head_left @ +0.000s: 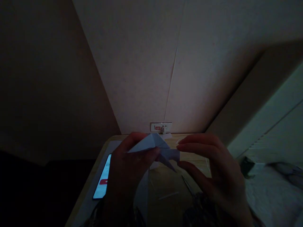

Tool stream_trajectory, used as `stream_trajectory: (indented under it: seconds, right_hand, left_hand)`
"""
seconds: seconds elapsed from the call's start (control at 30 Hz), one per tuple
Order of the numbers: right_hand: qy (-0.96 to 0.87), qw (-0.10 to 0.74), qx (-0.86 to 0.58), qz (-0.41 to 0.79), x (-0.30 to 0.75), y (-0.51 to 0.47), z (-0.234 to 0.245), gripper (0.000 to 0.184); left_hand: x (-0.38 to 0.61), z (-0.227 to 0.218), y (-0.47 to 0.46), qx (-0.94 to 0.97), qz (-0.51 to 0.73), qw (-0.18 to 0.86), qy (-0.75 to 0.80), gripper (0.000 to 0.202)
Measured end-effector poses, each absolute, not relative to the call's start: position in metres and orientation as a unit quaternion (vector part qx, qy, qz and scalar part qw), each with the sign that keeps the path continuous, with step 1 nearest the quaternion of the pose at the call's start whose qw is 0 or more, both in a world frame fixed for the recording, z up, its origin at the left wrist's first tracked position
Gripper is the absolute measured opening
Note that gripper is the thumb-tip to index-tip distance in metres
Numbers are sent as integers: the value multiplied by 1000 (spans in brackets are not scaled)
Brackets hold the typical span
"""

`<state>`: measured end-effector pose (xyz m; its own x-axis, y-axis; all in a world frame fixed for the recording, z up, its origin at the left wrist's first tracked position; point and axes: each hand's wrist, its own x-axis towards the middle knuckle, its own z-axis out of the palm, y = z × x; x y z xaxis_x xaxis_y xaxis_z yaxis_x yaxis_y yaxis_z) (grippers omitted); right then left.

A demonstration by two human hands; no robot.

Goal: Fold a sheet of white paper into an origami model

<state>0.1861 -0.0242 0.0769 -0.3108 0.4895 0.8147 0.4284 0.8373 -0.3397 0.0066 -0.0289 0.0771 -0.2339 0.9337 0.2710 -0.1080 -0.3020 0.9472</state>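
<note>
A folded piece of white paper (154,142), creased into pointed flaps, is held up above the wooden table. My left hand (132,164) is closed on its left side, the thumb pressing on the near face and the fingers behind. My right hand (213,164) pinches the right end of the same folded paper, with the thumb below and fingertips above. Under my right hand a thin dark pointed tool (187,184) lies on the table, partly hidden by my sleeve; its kind is unclear.
A lit phone (102,181) lies at the left of the wooden table (165,208). Thin paper strips (168,195) are scattered about. A wall socket (161,127) with a plug sits behind the table's back edge. White bedding (270,195) is at the right.
</note>
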Motion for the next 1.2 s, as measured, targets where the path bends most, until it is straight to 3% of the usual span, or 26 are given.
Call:
stream_trajectory:
  seconds: [0.33,0.57,1.2]
  right_hand:
    - [-856,437,-275,37,192,-26,82,26]
    - [-842,458,-283,23,192,-24,81,17]
    - [-827,482,-289,-4,193,-27,78,20]
  left_hand:
    - [3,69,-26,463,645,433,427,21]
    - [11,77,-32,420,606,542,404,22]
    - [10,82,-31,371,599,554,444,25]
